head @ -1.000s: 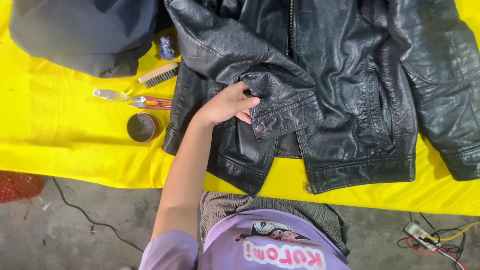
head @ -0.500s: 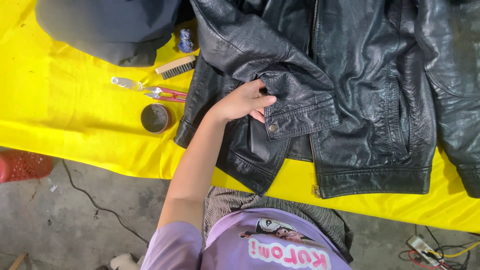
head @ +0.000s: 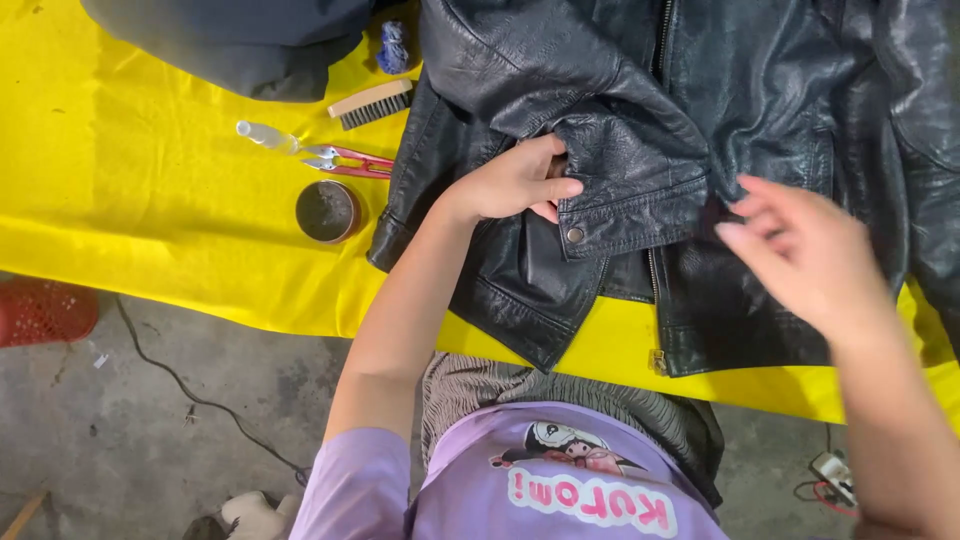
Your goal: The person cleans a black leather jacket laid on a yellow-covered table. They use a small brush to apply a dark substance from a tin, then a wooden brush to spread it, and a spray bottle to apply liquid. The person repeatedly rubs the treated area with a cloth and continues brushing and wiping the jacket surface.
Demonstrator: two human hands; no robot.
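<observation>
Yellow sheet (head: 150,200) covers the work surface above a grey concrete floor; toward its left part sit a round tin (head: 326,211), pink snips (head: 345,160), a small clear bottle (head: 262,134) and a wooden brush (head: 372,103), with dark cloth (head: 240,40) at the far edge. Black leather jacket (head: 700,120) lies flat across the right half, hem at the near edge, long axis running near-to-far. Left hand (head: 515,182) pinches the sleeve cuff (head: 625,205), fingers closed on it; right hand (head: 800,255) hovers over the front panel, fingers loosely apart, holding nothing.
</observation>
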